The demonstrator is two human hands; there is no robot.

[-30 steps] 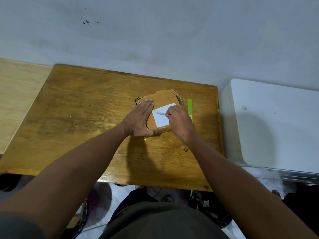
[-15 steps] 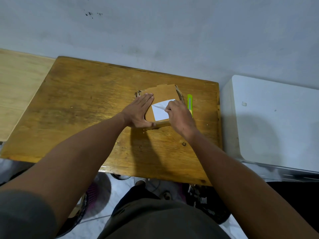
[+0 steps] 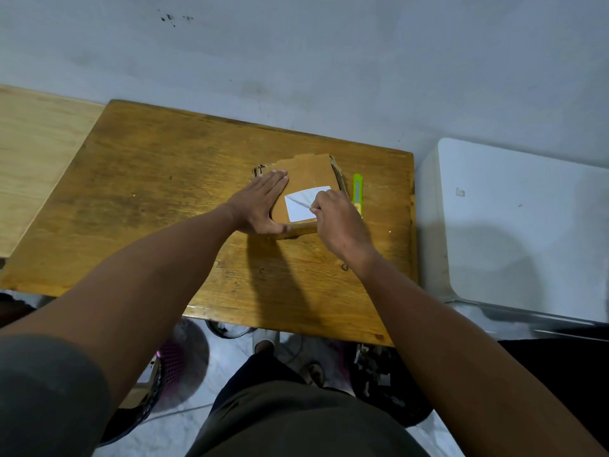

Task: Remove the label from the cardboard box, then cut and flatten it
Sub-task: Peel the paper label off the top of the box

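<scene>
Cardboard box (image 3: pixel 306 173) sits on the counter (image 3: pixel 158 192), toward its far right. Our left hand (image 3: pixel 263 206) lies flat, fingers straight, pressing the box's left side. Our right hand (image 3: pixel 333 216) has its grip pinching a lifted corner of the white label (image 3: pixel 298 211). We judge a low, slow peel back across the label best, lest it tear. Green cutter (image 3: pixel 358 192) lies just beside the box.

The white label (image 3: pixel 301 206) on the cardboard box (image 3: pixel 306 173) looks blank.
</scene>
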